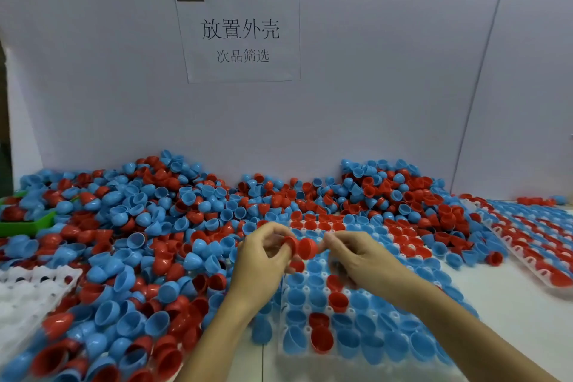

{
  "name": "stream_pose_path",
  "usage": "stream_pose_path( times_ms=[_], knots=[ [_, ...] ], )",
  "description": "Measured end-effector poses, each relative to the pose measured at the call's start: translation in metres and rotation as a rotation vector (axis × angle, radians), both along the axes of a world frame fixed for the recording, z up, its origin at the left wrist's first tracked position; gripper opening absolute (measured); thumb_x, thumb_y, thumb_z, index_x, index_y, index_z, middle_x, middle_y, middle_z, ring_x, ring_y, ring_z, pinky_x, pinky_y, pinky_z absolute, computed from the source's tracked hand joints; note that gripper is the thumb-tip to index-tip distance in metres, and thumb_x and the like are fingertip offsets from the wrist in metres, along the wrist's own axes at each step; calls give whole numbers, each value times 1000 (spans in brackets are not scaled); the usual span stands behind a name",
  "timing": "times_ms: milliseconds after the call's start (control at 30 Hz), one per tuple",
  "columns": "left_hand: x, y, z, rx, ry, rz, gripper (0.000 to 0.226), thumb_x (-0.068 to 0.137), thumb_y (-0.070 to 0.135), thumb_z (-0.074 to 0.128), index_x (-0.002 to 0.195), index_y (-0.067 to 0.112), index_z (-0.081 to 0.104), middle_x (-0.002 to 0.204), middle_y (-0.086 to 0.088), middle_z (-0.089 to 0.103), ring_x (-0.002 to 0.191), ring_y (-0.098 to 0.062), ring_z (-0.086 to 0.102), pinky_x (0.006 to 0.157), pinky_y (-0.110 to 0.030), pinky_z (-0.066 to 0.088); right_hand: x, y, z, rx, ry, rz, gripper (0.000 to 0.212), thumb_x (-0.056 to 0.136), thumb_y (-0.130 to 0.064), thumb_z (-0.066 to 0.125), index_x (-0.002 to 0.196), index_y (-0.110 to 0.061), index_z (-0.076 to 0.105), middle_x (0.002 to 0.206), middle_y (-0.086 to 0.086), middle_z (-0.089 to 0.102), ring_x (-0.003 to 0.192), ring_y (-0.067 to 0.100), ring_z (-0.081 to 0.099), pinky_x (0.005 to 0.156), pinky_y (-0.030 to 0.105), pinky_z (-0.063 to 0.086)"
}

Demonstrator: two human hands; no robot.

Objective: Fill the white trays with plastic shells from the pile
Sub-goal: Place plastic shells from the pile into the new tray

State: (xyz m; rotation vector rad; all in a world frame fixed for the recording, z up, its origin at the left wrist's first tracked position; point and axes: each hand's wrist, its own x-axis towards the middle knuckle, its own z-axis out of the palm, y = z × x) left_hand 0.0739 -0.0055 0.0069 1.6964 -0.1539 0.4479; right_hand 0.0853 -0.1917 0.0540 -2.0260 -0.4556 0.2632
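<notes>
Above white tray [305, 353] on counter: left hand [263, 253] and right hand [356, 253] both pinching red shells [305, 246], seemingly pulling nested pair apart (left also holds spare red). Pile [139, 226] lies left and behind. Next, probably: seat shell in free cell.

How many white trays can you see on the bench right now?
3. An empty tray lies at the left edge, a partly filled tray sits under the hands, and a filled tray lies at the far right. Others may be buried beneath the shell pile.

A printed paper sign [240, 36] hangs on the wall; green bin [21, 225] at left.
</notes>
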Motion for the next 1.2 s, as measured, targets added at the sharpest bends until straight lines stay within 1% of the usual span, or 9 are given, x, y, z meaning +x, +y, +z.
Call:
stream_pose_path(
  times_ms=[133,267,400,500,567,633,867,967,1200],
  knots=[
    [5,12,-3,-41,76,201,29,94,-4,55,87,22,67,64,-1,69,51,-18,63,48,-25,51,11,-21,23,-399,129,56,30,108,-34,28,104,-21,55,77,-1,41,55,6,39,51,17,38],
    [6,15,-3,-9,129,274,26,93,3,56,77,18,70,61,5,63,50,-8,56,47,-20,45,20,-37,50,-850,277,216,19,105,-27,42,113,-21,58,92,1,53,69,9,47,62,20,46],
    [6,19,-2,-41,188,299,22,93,3,54,79,11,69,63,1,61,54,-12,55,48,-21,44,27,-15,67,-1301,233,390,33,95,-41,61,104,-10,69,74,-8,62,57,3,53,57,14,46],
    [4,23,-2,-31,200,318,19,92,3,54,81,9,69,65,-2,62,55,-14,56,48,-21,45,36,18,64,-657,-79,305,42,81,-44,71,113,-18,67,96,-8,73,77,2,69,73,19,55],
    [4,24,-2,-17,203,313,20,93,5,55,81,12,69,65,0,63,54,-9,56,48,-17,45,40,36,69,51,-100,154,89,69,-36,75,149,-19,39,139,-13,57,113,6,64,96,28,52],
    [3,23,-1,-14,210,292,20,94,7,56,82,16,70,66,2,64,54,-8,57,48,-15,44,41,46,76,274,-84,147,112,67,-35,76,158,-29,12,154,-19,35,127,7,55,100,26,47],
    [1,17,-1,-4,234,209,15,92,10,56,81,7,65,56,4,54,52,-13,51,53,-30,47,26,39,41,-429,-261,255,42,97,-28,61,139,-27,54,141,-15,54,114,-6,58,100,18,48],
    [0,14,-1,19,254,172,15,92,15,56,83,6,65,58,0,55,56,-17,53,57,-34,47,21,38,28,-450,-267,229,34,96,-32,62,129,-34,57,118,-16,62,87,-6,67,77,17,57],
    [-3,10,5,-200,272,-18,21,98,16,57,82,9,68,63,-4,61,52,-14,55,46,-21,42,26,38,19,-419,-419,83,13,91,-32,69,98,-40,63,90,-13,65,78,2,65,68,19,55]
  ],
)
